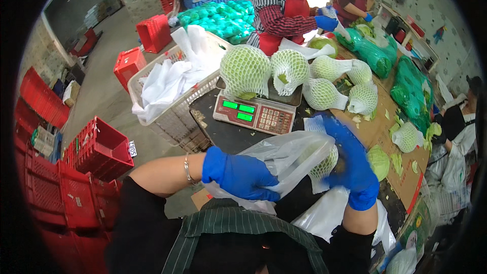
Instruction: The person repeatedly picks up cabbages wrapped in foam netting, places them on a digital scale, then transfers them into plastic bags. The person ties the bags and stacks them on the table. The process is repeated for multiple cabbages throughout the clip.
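Note:
My left hand, in a blue glove, grips the edge of a clear plastic bag. A cabbage in white foam netting lies at the bag's mouth, partly seen through the plastic. My right hand, also gloved in blue and blurred, is at the right side of that cabbage; its fingers are unclear. Just beyond stands a red digital scale with lit green displays. Two netted cabbages rest on its pan. More netted cabbages lie to its right, and a bare cabbage is beside my right hand.
A white crate of foam nets stands left of the scale. Red crates are on the floor at left. Two co-workers stand across the table, another person is at far right. Green mesh sacks and leaf scraps lie on the cardboard.

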`<state>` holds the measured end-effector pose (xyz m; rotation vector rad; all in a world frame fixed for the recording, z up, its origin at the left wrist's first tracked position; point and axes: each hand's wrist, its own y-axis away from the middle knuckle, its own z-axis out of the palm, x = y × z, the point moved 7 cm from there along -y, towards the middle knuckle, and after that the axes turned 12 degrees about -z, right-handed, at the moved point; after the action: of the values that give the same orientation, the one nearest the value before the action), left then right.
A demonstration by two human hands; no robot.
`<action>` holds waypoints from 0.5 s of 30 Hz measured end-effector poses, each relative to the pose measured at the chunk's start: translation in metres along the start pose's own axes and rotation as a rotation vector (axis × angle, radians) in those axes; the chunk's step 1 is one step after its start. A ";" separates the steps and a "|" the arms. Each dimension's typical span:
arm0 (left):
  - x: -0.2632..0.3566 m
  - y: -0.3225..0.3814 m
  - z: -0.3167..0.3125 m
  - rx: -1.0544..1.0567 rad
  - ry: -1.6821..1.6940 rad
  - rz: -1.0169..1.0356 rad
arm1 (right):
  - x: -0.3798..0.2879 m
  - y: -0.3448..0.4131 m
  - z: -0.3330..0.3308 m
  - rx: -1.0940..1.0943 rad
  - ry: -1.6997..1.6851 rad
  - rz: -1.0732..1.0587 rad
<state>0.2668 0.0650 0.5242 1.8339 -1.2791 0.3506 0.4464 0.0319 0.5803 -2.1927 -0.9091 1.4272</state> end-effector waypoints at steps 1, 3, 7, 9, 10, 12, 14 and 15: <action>0.007 0.008 -0.015 -0.058 -0.080 0.028 | 0.006 0.003 0.026 -0.258 -0.121 -0.013; -0.017 0.045 -0.075 0.217 0.045 -0.145 | 0.050 0.044 0.065 -0.859 -0.058 0.500; -0.164 0.123 -0.151 0.908 0.328 -0.393 | 0.087 0.055 0.029 -0.513 -0.501 0.762; -0.238 0.111 -0.141 0.977 0.544 -0.299 | 0.089 0.033 -0.011 -0.251 -0.754 0.423; -0.269 0.098 -0.137 0.992 0.741 -0.223 | 0.108 0.020 -0.031 -0.121 -0.639 0.292; -0.312 0.081 -0.147 1.237 0.888 -0.089 | 0.181 0.011 -0.061 -0.033 -0.226 0.592; -0.340 0.056 -0.164 1.383 0.889 -0.195 | 0.258 -0.023 -0.089 0.178 0.073 0.561; -0.349 0.043 -0.180 1.438 0.698 -0.354 | 0.293 -0.035 -0.102 0.469 0.001 0.432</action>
<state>0.1179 0.4180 0.4294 2.5458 -0.0357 1.8359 0.6096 0.2633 0.4482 -2.0858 -0.0662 1.6202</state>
